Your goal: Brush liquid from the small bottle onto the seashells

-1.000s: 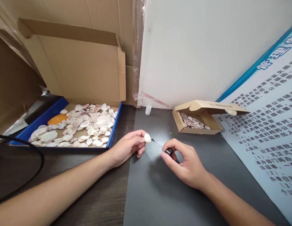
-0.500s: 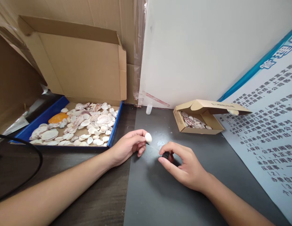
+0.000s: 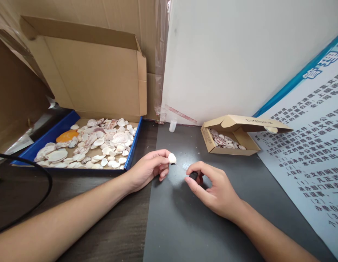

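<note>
Head view, looking down at a dark desk mat (image 3: 201,233). The left hand (image 3: 147,173) pinches a small white ribbed shell (image 3: 172,158) between thumb and fingertips, holding it just above the mat. The right hand (image 3: 212,189) is closed around the black cap of a fine brush (image 3: 193,175), whose thin tip reaches toward the shell's lower edge. Compared with a second ago, the brush tip sits lower on the shell and the right hand has drawn slightly closer, which suggests a short stroke along the shell's rim. To the left lies a blue-edged tray (image 3: 132,149) full of loose shells; to the right, a small cardboard box (image 3: 231,136) holds a few more. A small clear bottle (image 3: 172,125) stands by the wall.
</note>
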The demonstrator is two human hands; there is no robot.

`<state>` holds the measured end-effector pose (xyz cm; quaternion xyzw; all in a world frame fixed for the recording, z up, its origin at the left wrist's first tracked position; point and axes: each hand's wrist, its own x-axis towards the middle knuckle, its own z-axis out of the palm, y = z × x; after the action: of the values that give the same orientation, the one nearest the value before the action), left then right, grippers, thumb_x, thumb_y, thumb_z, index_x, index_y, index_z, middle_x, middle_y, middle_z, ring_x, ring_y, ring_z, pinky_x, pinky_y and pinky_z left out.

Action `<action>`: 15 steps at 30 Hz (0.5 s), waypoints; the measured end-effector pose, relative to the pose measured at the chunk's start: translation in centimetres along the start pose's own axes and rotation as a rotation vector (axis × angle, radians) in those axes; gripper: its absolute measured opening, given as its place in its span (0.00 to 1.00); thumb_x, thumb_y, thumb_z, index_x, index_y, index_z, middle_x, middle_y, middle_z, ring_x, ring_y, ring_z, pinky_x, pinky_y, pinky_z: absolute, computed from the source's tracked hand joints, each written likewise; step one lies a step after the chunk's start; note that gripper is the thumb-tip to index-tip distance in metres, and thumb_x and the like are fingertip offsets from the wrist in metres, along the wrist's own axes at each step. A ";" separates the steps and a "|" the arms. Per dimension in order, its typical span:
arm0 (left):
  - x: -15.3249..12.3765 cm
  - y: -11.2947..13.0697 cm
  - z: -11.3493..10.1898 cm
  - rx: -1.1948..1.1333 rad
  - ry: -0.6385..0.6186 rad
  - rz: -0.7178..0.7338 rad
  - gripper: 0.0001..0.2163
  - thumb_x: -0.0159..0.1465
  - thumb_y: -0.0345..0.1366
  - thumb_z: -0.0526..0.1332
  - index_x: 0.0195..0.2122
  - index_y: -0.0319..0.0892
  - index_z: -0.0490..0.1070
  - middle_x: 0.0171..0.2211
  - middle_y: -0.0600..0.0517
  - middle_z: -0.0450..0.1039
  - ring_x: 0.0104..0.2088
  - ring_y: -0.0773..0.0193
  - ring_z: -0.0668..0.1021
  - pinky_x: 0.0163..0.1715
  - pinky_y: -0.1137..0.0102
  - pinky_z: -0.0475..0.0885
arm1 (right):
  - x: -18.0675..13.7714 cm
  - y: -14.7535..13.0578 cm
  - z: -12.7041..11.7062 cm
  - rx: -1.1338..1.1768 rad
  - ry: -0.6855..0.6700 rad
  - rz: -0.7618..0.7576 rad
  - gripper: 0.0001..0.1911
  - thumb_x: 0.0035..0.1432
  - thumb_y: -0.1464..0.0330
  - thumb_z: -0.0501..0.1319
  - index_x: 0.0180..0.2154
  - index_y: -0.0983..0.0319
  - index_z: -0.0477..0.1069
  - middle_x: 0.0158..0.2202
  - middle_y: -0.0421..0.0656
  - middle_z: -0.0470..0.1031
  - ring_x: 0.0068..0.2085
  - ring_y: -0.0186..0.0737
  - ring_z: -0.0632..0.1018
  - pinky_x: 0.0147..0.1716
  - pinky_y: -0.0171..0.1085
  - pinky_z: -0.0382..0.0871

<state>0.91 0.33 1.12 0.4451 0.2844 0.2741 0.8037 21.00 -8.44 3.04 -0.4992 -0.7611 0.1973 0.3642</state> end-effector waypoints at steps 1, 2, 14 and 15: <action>0.0 0.0 0.0 -0.001 -0.005 0.001 0.05 0.61 0.35 0.61 0.33 0.39 0.69 0.20 0.60 0.55 0.20 0.71 0.65 0.21 0.75 0.61 | 0.0 0.0 0.0 -0.001 -0.001 0.005 0.01 0.63 0.70 0.59 0.36 0.59 0.68 0.29 0.38 0.74 0.25 0.32 0.72 0.26 0.31 0.67; 0.0 0.0 0.0 -0.004 -0.009 0.002 0.05 0.61 0.35 0.62 0.33 0.39 0.69 0.20 0.60 0.55 0.20 0.71 0.65 0.21 0.75 0.61 | 0.0 0.0 0.0 -0.001 -0.005 0.012 0.01 0.63 0.70 0.59 0.36 0.59 0.68 0.28 0.38 0.73 0.25 0.32 0.71 0.26 0.31 0.66; 0.0 0.0 0.0 -0.021 0.001 0.017 0.05 0.61 0.35 0.62 0.34 0.39 0.71 0.20 0.59 0.56 0.20 0.72 0.64 0.22 0.75 0.59 | -0.1 0.2 -0.2 0.038 -0.027 0.062 0.05 0.67 0.68 0.55 0.36 0.58 0.67 0.25 0.35 0.68 0.25 0.32 0.69 0.26 0.31 0.64; 0.0 0.0 0.0 -0.014 0.000 0.014 0.05 0.61 0.35 0.62 0.34 0.39 0.71 0.20 0.59 0.57 0.20 0.72 0.64 0.22 0.75 0.59 | -0.1 0.2 -0.2 0.049 -0.016 0.043 0.05 0.67 0.69 0.56 0.36 0.58 0.67 0.26 0.35 0.69 0.25 0.32 0.70 0.27 0.31 0.64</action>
<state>0.92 0.34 1.14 0.4415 0.2796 0.2817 0.8047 21.29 -8.46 2.97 -0.5050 -0.7480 0.2277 0.3656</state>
